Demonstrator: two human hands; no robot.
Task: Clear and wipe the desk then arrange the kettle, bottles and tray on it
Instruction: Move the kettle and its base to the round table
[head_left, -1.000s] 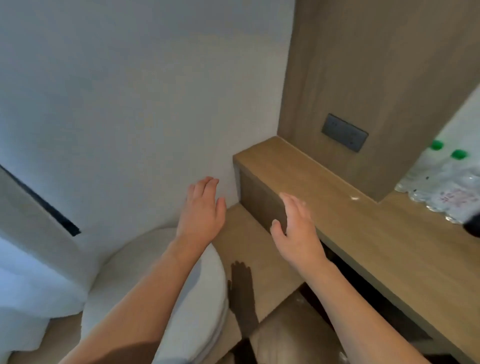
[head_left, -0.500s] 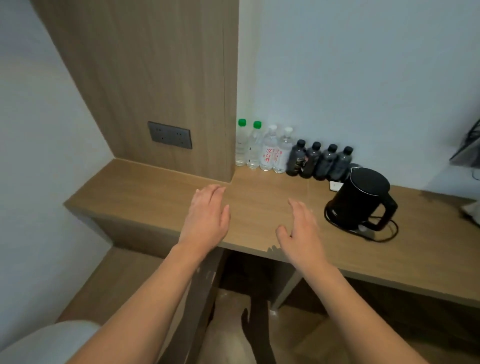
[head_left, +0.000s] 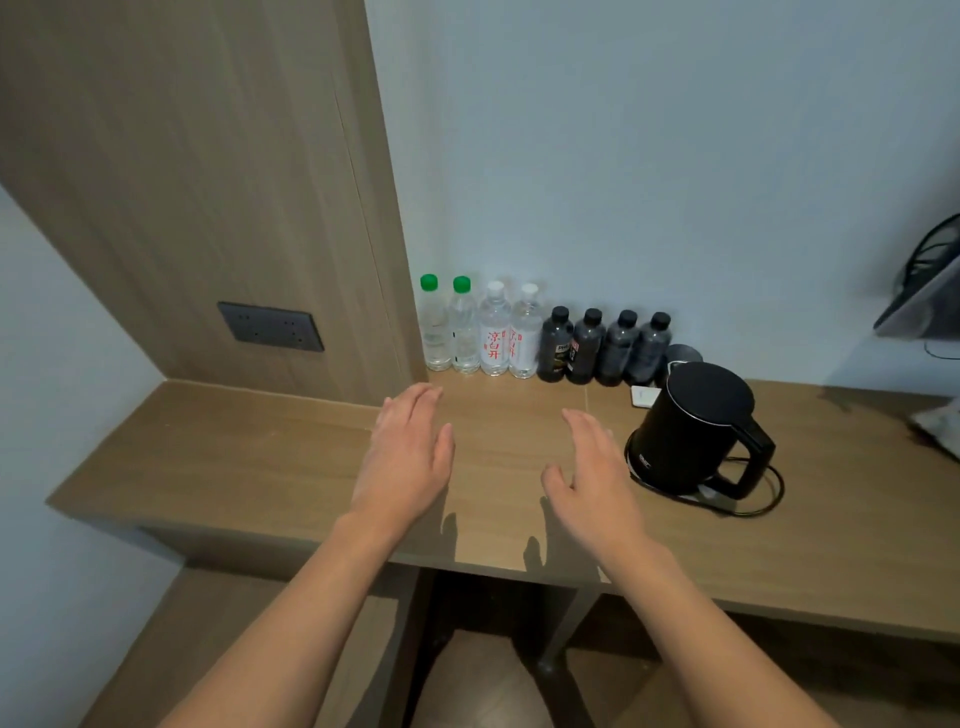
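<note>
Both hands empty, fingers straight: left hand (head_left: 402, 457) & right hand (head_left: 592, 480) hover over desk (head_left: 234, 457). Eight bottles (head_left: 524, 332) in a row at back wall; black kettle (head_left: 696, 431) on base, just right of right hand.

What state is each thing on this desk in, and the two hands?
Kettle: upright, lid closed, cord looped beside it.
Green-capped bottles: upright, capped.
White-capped bottles: upright, capped.
Dark bottles: upright, capped.
Left hand: open, empty.
Right hand: open, empty.
</note>
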